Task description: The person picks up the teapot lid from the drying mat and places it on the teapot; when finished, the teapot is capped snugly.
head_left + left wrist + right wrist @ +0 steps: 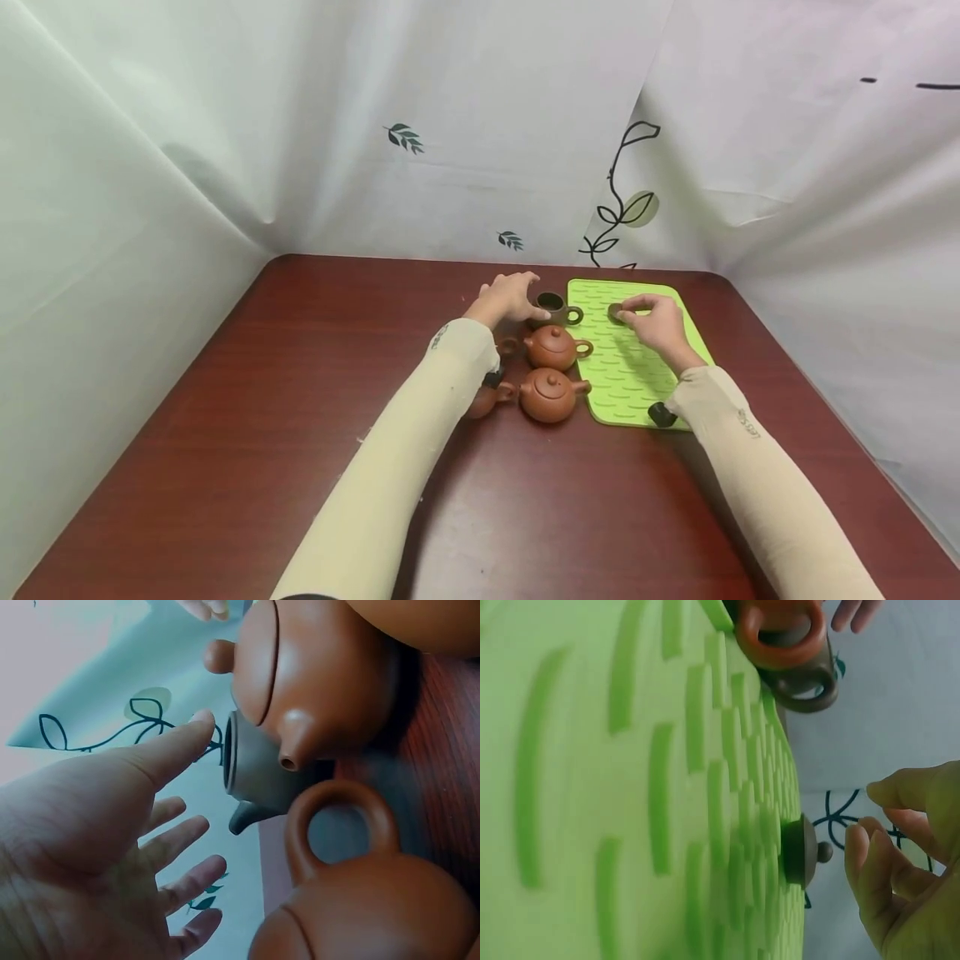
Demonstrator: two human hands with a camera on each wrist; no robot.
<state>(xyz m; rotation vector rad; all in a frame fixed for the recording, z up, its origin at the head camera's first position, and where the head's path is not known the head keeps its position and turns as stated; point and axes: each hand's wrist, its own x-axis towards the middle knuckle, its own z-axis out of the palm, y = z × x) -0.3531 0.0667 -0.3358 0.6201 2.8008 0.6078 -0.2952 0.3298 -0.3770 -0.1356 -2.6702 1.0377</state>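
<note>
My left hand (510, 300) is spread beside a dark teapot (551, 310) with an uncovered top. In the left wrist view its fingers are apart, the thumb is near the pot's rim, and nothing is held. A small dark lid (801, 851) lies knob up on the green mat (626, 375). My right hand (911, 862) hovers just off the lid's knob, fingers loosely bent, with a gap showing in the right wrist view. Nearer than the dark pot are two reddish-brown lidded teapots (553, 348), one in front of the other.
More reddish-brown teapots (483, 402) stand to the left, partly hidden by my left sleeve. The green mat lies at the right of the dark red wooden table (225, 433). White patterned cloth (465, 167) hangs behind and at both sides.
</note>
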